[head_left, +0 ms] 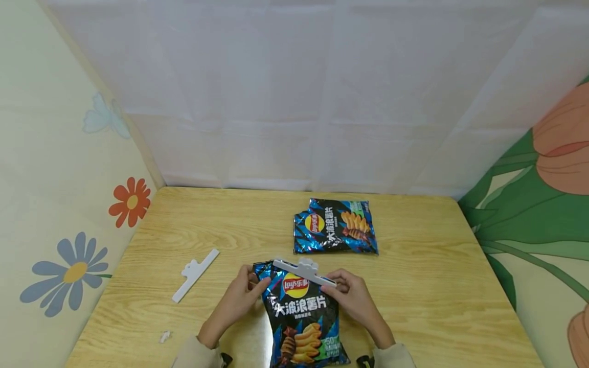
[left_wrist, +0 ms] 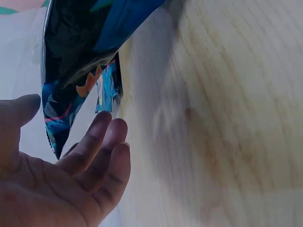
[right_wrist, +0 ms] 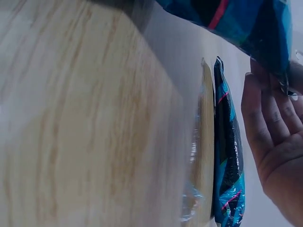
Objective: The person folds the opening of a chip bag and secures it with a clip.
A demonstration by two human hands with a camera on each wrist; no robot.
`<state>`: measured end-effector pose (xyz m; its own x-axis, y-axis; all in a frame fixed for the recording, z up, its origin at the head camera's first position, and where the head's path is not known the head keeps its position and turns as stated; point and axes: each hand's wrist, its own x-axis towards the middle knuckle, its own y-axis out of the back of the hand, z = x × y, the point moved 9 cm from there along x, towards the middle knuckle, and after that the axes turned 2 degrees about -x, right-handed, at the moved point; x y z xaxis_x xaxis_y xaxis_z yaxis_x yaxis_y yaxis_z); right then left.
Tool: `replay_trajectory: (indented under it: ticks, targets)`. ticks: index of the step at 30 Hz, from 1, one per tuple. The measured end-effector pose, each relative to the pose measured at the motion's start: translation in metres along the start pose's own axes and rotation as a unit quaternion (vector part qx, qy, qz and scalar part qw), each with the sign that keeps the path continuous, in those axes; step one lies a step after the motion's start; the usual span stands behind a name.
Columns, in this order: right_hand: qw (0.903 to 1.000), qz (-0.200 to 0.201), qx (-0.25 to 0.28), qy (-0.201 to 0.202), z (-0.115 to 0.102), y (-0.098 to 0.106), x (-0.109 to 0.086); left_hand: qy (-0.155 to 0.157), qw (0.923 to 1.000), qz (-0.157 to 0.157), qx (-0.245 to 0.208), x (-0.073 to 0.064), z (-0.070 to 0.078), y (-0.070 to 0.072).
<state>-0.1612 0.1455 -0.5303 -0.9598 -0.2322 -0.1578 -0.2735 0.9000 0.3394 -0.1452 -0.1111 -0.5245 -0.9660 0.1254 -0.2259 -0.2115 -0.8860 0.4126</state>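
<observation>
A dark blue and black bag of potato chips (head_left: 301,312) is held up in front of me, its printed face toward the head camera. Across its top edge sits a white sealing clip (head_left: 306,270), slanting down to the right. My right hand (head_left: 352,296) pinches the bag's upper right corner beside the clip's end, thumb in front and fingers behind. Around the upper left corner, my left hand (head_left: 241,296) has its thumb and fingers spread apart. In the left wrist view that corner hangs between them, without a clear grip.
A second chip bag (head_left: 336,226) lies flat on the wooden table (head_left: 428,286), towards the back. Another white clip (head_left: 195,275) lies to the left. Near the front left is a small whitish scrap (head_left: 164,336). Cloth-like white backing (head_left: 285,102) rises behind the table.
</observation>
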Motion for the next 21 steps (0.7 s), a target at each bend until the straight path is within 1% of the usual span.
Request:
replay_trajectory:
  ticks: [4, 6, 8, 11, 13, 18, 21]
  targets:
    - [0.9999, 0.009, -0.003, -0.003, 0.002, 0.002, 0.000, -0.001, 0.9995, -0.031, -0.011, -0.005, -0.001, -0.008]
    - [0.9999, 0.016, -0.005, -0.005, 0.003, 0.002, 0.001, 0.001, 0.9983, -0.054, -0.023, -0.008, -0.001, -0.014]
    - [0.9997, 0.021, -0.006, -0.007, 0.004, 0.003, 0.001, 0.009, 0.9962, -0.078, -0.038, -0.011, -0.002, -0.021]
    - [0.9996, 0.027, -0.006, -0.008, 0.004, 0.004, 0.000, 0.026, 0.9926, -0.106, -0.053, -0.016, -0.005, -0.030]
    - [0.9995, 0.030, -0.004, -0.008, 0.004, 0.004, 0.000, 0.032, 0.9909, -0.117, -0.058, -0.019, -0.006, -0.035]
    - [0.9990, 0.042, 0.001, -0.011, 0.005, 0.005, 0.000, 0.029, 0.9881, -0.134, -0.069, -0.025, -0.007, -0.045]
    - [0.9988, 0.047, 0.002, -0.011, 0.005, 0.005, 0.001, 0.029, 0.9854, -0.141, -0.092, -0.027, -0.008, -0.050]
